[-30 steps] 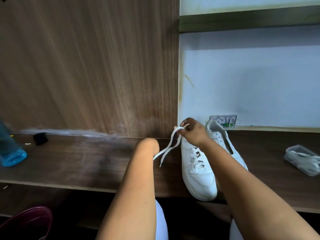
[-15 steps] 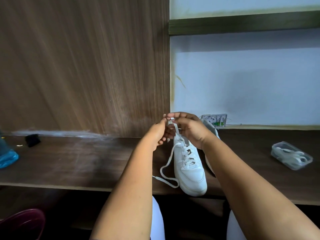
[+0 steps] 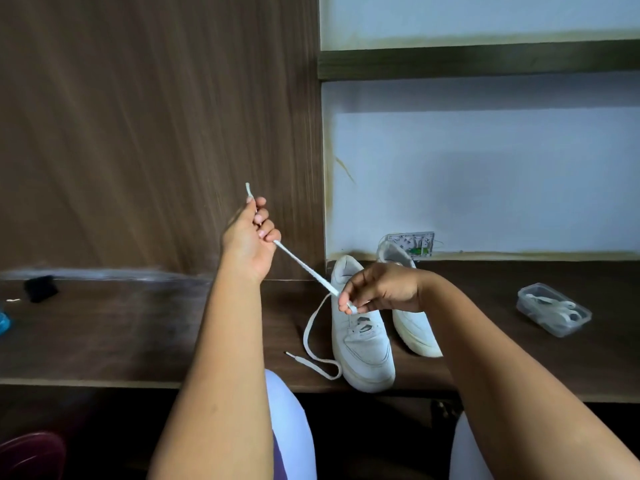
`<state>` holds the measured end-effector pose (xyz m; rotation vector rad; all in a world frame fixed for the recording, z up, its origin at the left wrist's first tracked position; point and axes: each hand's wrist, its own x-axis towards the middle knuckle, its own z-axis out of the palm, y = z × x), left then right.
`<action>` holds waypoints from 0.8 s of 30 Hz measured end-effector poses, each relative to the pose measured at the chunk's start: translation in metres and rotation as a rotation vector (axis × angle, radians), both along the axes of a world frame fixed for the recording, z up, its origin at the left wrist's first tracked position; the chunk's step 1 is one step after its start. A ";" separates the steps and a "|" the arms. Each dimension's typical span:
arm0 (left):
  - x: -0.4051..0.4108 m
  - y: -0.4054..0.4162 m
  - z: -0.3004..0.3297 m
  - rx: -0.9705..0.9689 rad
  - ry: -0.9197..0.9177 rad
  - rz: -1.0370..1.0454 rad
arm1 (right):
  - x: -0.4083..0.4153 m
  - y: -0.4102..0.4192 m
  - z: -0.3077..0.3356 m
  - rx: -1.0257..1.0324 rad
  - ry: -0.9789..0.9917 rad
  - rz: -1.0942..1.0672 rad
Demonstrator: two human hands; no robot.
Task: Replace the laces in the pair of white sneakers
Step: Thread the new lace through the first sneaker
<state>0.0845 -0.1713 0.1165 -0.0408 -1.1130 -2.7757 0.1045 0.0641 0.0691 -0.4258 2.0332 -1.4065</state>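
Left hand (image 3: 250, 237): grip closed around the lace (image 3: 304, 268), raised up and to the left, short lace end poking out above the fist. Right hand (image 3: 381, 289): grip pinched on the same lace low down, just above the near sneaker (image 3: 362, 337). Lace runs taut and diagonal between the two hands. Below the right hand the rest of it drops in a slack loop beside the sneaker, tip lying on the table (image 3: 138, 341).

Near sneaker stands on the table, toe toward the person; lower eyelets appear threaded, upper ones hidden by the right hand. Second sneaker (image 3: 414, 323) just beside it on the right, partly behind the hand; lacing cannot be told. Clear container (image 3: 552, 308) holding more white laces sits well apart to the right.

Judged step: pulling a lace through the near sneaker's eyelets; whether unlacing or relacing cannot be told. Next move calls for a steady draw along the lace line while the sneaker is kept from sliding
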 end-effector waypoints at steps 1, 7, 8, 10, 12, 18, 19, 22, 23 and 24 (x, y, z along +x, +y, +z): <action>0.001 0.001 -0.002 -0.056 -0.006 0.043 | 0.001 0.001 0.000 0.027 -0.011 0.025; 0.001 0.030 -0.013 -0.792 0.011 0.236 | -0.007 0.012 -0.010 -0.053 -0.050 -0.203; -0.001 0.040 -0.018 -0.931 0.037 0.222 | -0.012 0.014 -0.012 -0.079 0.022 -0.383; -0.005 0.061 -0.033 -1.143 0.074 0.117 | -0.024 0.018 -0.020 -0.024 0.185 -0.663; -0.010 0.081 -0.051 -1.343 0.062 0.047 | -0.030 0.017 -0.028 0.150 0.335 -0.641; -0.021 0.109 -0.081 -1.640 -0.086 0.137 | -0.042 0.002 -0.035 0.708 0.532 -0.247; -0.021 0.110 -0.084 -1.675 -0.084 0.134 | -0.044 0.002 -0.035 0.719 0.534 -0.260; -0.022 0.112 -0.090 -1.782 -0.061 0.123 | -0.049 0.006 -0.038 0.690 0.523 -0.303; -0.023 0.111 -0.093 -1.787 -0.054 0.122 | -0.051 0.008 -0.039 0.653 0.502 -0.331; -0.024 0.111 -0.097 -1.784 -0.046 0.119 | -0.053 0.010 -0.041 0.600 0.467 -0.365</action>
